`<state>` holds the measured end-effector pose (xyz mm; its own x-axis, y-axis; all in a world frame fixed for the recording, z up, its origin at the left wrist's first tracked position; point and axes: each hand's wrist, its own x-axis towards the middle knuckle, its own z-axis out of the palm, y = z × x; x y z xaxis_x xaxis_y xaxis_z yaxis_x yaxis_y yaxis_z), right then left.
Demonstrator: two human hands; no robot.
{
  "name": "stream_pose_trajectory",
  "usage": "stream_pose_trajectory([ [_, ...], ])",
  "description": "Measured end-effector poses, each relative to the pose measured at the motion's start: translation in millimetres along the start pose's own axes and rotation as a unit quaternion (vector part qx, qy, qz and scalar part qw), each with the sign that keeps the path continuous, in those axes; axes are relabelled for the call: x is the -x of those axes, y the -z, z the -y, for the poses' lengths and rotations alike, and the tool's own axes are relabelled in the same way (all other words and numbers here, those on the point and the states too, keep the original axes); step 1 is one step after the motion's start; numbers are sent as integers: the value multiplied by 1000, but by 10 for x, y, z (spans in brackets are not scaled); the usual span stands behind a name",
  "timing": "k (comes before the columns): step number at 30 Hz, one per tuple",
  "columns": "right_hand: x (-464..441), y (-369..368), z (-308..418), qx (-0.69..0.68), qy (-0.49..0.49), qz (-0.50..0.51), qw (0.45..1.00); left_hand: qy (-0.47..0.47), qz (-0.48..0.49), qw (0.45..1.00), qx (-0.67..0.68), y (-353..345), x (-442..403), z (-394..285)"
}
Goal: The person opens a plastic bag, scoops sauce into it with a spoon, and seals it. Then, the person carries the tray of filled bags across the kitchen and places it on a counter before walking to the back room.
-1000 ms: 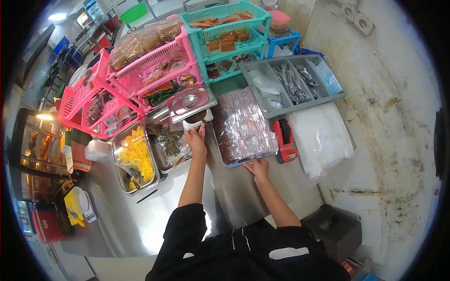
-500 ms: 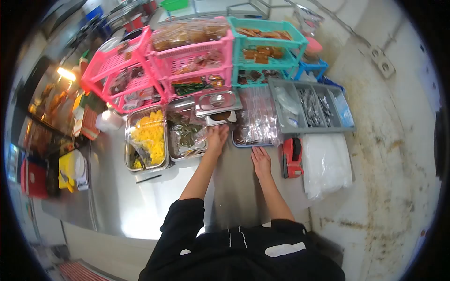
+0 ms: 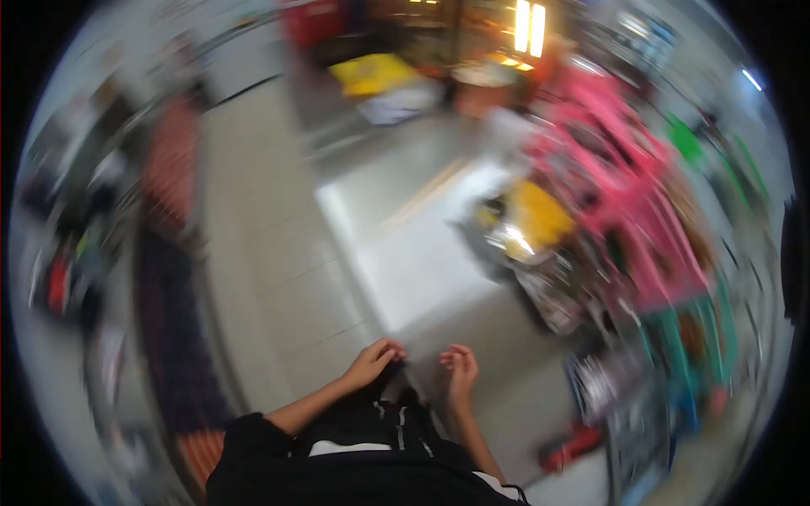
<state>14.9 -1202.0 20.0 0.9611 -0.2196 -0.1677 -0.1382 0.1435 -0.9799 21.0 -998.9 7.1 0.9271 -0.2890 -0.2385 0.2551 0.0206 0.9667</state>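
Observation:
My left hand (image 3: 374, 363) hangs in front of my body, near the front edge of the steel table (image 3: 422, 270). Its fingers are loosely bent, and I see nothing in them. Over the table's near end is my right hand (image 3: 461, 371), a short way to the right. Its fingers are slightly curled and apart, with nothing visible between them. The hands do not touch each other. A tray of yellow food pieces (image 3: 540, 218) sits farther along the table, apart from both hands.
Pink racks (image 3: 607, 114) and a teal rack (image 3: 724, 333) line the table's far side, blurred. A red tool (image 3: 570, 447) lies at lower right. A yellow item (image 3: 371, 74) sits at the far end. Tiled floor (image 3: 270, 228) and a dark mat (image 3: 177, 312) are to the left.
The view has swung sharply left. My left hand has drawn back from the metal containers, and my right hand has lifted off the tabletop; both are now close to my body.

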Motion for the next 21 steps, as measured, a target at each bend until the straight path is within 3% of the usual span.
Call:
stream_pose_trajectory([
  [3,-96,-654,78,58,35,181,981,-48,-233,971,20,605,537,-48],
  [7,-190,-1846,172,63,107,311,942,-55,-417,900,112,1387,1009,22],
  [14,-61,-4148,-351,95,83,484,866,-48,-464,870,157,2989,1515,229],
  [16,58,-4794,-535,105,13,553,826,-40,-479,865,145,3530,1766,115],
  [18,92,-5417,-647,79,-5,584,808,-64,-556,819,123,4103,2015,12],
  [21,32,-6187,-411,157,25,626,764,-44,-619,770,149,4982,2237,68],
])
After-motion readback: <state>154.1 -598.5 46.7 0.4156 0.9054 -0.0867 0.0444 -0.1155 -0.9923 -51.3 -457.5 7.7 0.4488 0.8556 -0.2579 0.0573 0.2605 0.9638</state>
